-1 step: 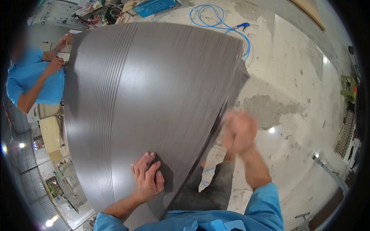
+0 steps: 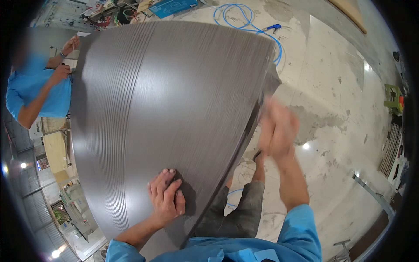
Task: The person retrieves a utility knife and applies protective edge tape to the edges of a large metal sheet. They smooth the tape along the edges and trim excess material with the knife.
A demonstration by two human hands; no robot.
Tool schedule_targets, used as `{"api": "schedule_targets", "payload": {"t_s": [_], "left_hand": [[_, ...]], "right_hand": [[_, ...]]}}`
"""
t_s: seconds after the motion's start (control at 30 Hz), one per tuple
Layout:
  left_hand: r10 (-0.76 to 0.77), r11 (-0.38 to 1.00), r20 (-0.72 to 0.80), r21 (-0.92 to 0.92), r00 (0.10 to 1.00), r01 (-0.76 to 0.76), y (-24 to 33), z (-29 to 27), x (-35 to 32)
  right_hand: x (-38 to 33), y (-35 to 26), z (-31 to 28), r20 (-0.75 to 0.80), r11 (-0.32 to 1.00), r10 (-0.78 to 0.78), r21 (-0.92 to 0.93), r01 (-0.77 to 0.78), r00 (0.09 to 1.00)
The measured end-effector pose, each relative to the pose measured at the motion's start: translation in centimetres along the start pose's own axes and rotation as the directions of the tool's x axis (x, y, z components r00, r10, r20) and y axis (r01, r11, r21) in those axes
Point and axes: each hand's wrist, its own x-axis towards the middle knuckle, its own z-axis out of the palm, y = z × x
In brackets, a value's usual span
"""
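A large dark grey-brown panel (image 2: 187,105) with a brushed, wood-like grain and a band of narrow grooves (image 2: 126,96) on its left side fills the middle. Bent and somewhat apart, the fingers of my left hand (image 2: 166,198) rest on its near part; nothing shows in them, and the fingertips look dark. At the panel's right long edge (image 2: 238,161) is my right hand (image 2: 279,129), blurred by motion. Its fingers are closed, and what they hold is too smeared to make out.
A co-worker in a blue shirt (image 2: 41,94) stands at the panel's far left, both hands near its edge. A coiled blue air hose (image 2: 231,22) with a blow gun (image 2: 273,29) lies on the stained concrete floor (image 2: 336,113). A blue box (image 2: 172,6) is at the back.
My right hand has moved away from me along the panel's right edge and slightly to the right. My left hand stays on the panel.
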Motion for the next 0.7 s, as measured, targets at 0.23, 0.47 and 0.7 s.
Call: {"api": "schedule_targets", "payload": {"t_s": [0.23,0.47,0.7], "left_hand": [[-0.050,0.991,-0.003,-0.128,0.999,0.049,0.1,-0.2,-0.7],[-0.251,0.955,-0.299,-0.234,0.920,0.184,-2.3,0.4,-4.4],[-0.346,0.896,-0.325,0.165,0.880,0.413,-6.1,-2.6,-26.1]], "right_hand": [[-5.9,-0.4,2.7,-0.080,0.979,-0.141,0.134,0.150,0.987],[-10.0,-15.5,-0.7,-0.269,0.867,-0.357,0.260,0.424,0.895],[-4.7,-6.8,1.5,-0.294,0.987,0.087,0.151,-0.044,0.952]]}}
